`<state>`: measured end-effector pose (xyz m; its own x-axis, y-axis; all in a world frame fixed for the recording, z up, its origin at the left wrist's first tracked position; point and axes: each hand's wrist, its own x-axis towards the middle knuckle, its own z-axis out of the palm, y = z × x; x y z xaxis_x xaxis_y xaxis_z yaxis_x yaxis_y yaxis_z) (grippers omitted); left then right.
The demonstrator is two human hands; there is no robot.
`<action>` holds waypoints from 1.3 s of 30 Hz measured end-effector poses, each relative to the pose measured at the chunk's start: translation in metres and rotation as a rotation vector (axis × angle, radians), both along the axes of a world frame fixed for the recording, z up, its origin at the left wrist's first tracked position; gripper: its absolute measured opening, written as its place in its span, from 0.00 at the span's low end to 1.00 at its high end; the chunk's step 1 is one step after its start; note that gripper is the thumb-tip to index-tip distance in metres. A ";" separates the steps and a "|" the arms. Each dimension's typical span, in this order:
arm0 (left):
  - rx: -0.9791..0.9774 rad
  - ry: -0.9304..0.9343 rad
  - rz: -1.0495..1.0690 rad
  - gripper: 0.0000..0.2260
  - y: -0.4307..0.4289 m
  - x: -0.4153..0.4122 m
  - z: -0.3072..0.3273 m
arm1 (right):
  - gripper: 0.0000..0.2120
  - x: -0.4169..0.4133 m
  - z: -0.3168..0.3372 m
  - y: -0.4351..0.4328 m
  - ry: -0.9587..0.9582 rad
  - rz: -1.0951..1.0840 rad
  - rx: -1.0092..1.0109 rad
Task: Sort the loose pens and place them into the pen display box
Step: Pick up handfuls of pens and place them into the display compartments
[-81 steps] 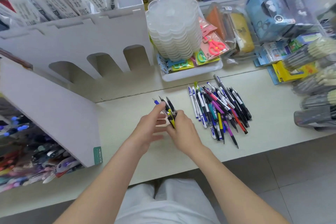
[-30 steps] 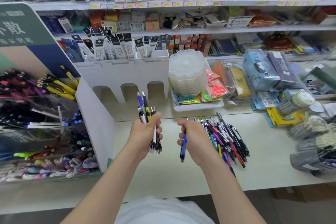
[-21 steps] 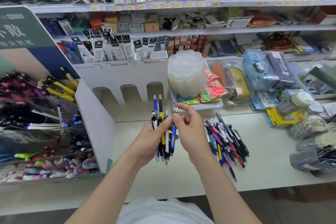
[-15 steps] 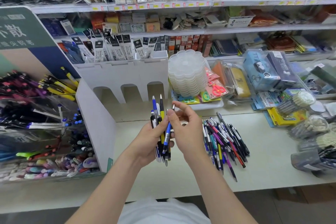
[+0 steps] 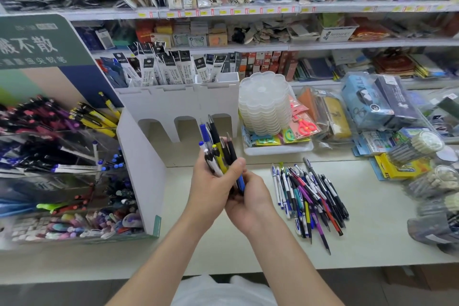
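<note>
My left hand (image 5: 211, 186) grips a bunch of pens (image 5: 216, 148), blue, black, yellow and white, standing nearly upright above the counter. My right hand (image 5: 250, 202) cups the bunch's lower end from the right, fingers curled round it. A pile of loose pens (image 5: 308, 194) lies on the counter to the right of my hands. The pen display box (image 5: 141, 169), white-walled with tiered compartments full of pens, stands at the left.
A white cardboard refill stand (image 5: 178, 99) sits behind my hands. A stack of white plastic palettes (image 5: 264, 102) stands in a tray with scissors. Bagged goods and bundled brushes (image 5: 419, 146) crowd the right. Shelves of stationery run along the back. Counter edge is near me.
My right hand brought a single blue pen over into the bunch held by my left hand, then dropped from the pens' upper part to cup their lower end. The loose pile has not moved.
</note>
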<state>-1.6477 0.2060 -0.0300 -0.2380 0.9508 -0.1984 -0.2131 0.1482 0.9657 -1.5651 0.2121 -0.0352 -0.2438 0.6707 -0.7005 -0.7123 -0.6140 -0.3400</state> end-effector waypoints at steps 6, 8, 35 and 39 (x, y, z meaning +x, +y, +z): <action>-0.056 -0.021 0.038 0.15 -0.002 0.002 0.000 | 0.23 -0.006 0.005 -0.012 -0.124 0.019 0.124; -0.114 -0.059 0.057 0.14 -0.004 0.003 -0.003 | 0.23 -0.006 0.005 -0.015 -0.170 0.042 0.140; -0.124 -0.243 -0.560 0.13 -0.056 -0.219 0.018 | 0.06 -0.133 0.042 -0.050 -0.770 0.216 0.577; -0.170 -0.293 -0.624 0.15 -0.075 -0.260 0.020 | 0.07 -0.182 0.045 -0.070 -0.852 -0.116 0.493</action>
